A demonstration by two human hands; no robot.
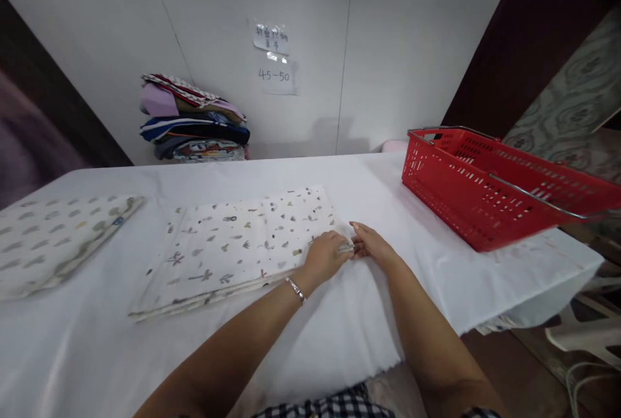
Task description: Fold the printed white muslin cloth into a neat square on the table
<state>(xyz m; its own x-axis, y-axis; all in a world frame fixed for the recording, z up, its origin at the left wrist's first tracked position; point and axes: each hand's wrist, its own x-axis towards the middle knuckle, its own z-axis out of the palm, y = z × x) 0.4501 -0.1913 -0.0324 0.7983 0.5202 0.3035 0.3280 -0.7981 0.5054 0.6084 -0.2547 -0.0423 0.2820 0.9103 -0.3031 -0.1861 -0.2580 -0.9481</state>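
White tabletop [412,230] carried everything. Near its right edge stood a red basket [490,191]. A folded printed cloth [233,243] lay flat at the centre, another folded cloth [53,237] well apart to its left, and a stack of clothes [194,120] against the wall. Both hands met at the centre cloth's right corner: left hand [325,256] curled, pinching the edge; right hand [371,243] pinching it too.

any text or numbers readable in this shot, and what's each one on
"45-50": handwritten on the lower paper note taped to the white wall.
Upper paper note: handwritten characters, too small and blurred to read.
Printed cloth at both hands, second cloth, red basket and clothes stack: no readable text.
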